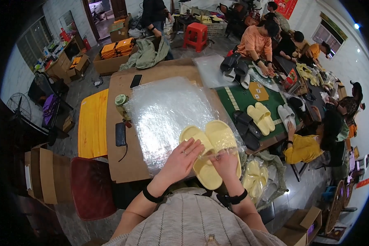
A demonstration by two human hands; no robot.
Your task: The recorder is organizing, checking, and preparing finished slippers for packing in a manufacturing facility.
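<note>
A brown desk [127,169] spreads out in front of the person, its near edge by the waist. Against its right edge lies a green mat [242,96]. A stack of clear plastic sheets [172,110] covers the desk's middle, reaching down to the near edge. Pale yellow slippers [220,133], the pair in hand, sit at the near edge towards the right corner, side by side, lower ends past the edge. Clear film [217,152] stretches across them. On the mat, close to the desk's right edge, rests a black pair [247,129], with another yellow pair [261,118] just beside it.

The left hand [179,161] lies flat on the left slipper, its grip unclenched, fingers straight and side by side. The right hand [226,166] is curled over the right slipper, its grip pinching the film's edge.

A greenish bottle [121,100] stands by the desk's left edge. Nearer along that edge lies a black device [120,134] with a cord. A phone [136,81] lies near the far left corner. Smallest is a ring [185,153] on a left finger.
</note>
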